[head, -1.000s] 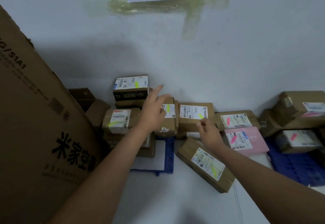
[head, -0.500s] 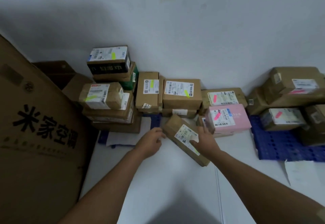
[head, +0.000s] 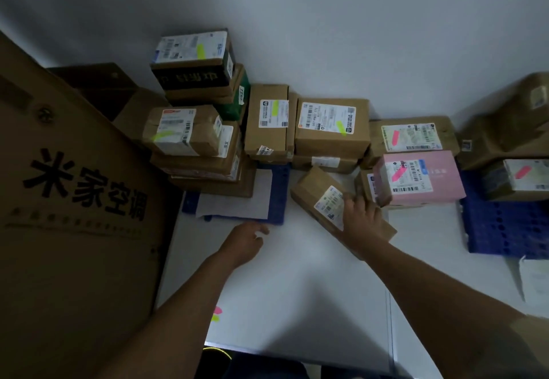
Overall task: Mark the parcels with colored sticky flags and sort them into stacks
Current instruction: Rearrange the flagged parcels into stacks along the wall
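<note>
Compared with half a second ago, the left hand (head: 248, 240) has been drawn back from the long brown parcel (head: 320, 197) and now hovers above the white desk (head: 297, 283), just in front of the blue pallet (head: 280, 176); its fingers are loosely spread and nothing is held. The right hand (head: 361, 218) has stayed on the parcel, and the head view has come a little nearer to the stacks.

In the head view, the right hand is laid over the near end of the long brown parcel, with the fingers curled onto its top beside the white label (head: 331, 204); this grip is closed on the parcel. The parcel lies slanted on the desk, between the blue pallet and the pink box (head: 421, 179), and its far end is close to the brown boxes behind.

Boxes marked with yellow flags (head: 201, 51) are stacked on the left, on and behind the blue pallet. Boxes marked with pink flags (head: 398, 174) are seen on the right, some of them on a second blue pallet (head: 505, 230). A very large carton (head: 74, 200) with black characters fills the left side. Spare pink and yellow flags (head: 216, 314) are seen on the desk beside the left forearm.
</note>
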